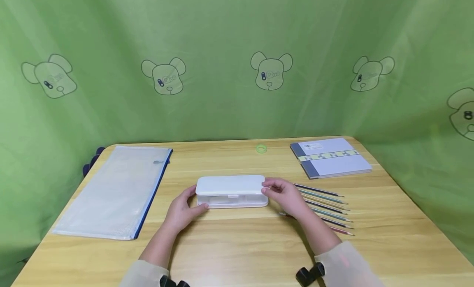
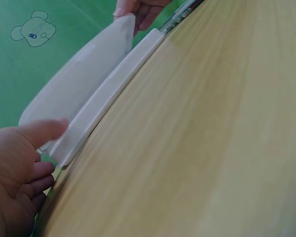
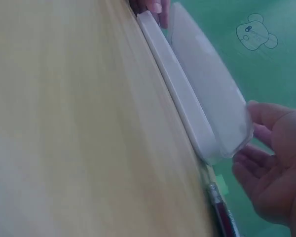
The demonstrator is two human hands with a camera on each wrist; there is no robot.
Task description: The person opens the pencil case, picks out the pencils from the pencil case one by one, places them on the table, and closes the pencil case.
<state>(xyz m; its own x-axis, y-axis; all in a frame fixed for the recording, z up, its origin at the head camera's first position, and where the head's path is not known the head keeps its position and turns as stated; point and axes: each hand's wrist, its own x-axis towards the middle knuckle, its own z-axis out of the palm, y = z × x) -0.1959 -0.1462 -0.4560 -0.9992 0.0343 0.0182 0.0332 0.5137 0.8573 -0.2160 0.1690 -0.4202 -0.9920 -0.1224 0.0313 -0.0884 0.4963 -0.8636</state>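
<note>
A white pencil case lies on the table in front of me, its lid tilted part way up from the base. At its left end my left hand holds the base, thumb on the front edge and fingers round the side. My right hand pinches the right end of the lid between thumb and fingers. In the right wrist view the raised lid leans back from the base. The inside of the case is mostly hidden.
Several pencils lie side by side right of the case, partly behind my right forearm. A notebook sits at the back right, a green tape ring at the back. On the left lies a clear zip pouch. A green curtain hangs behind.
</note>
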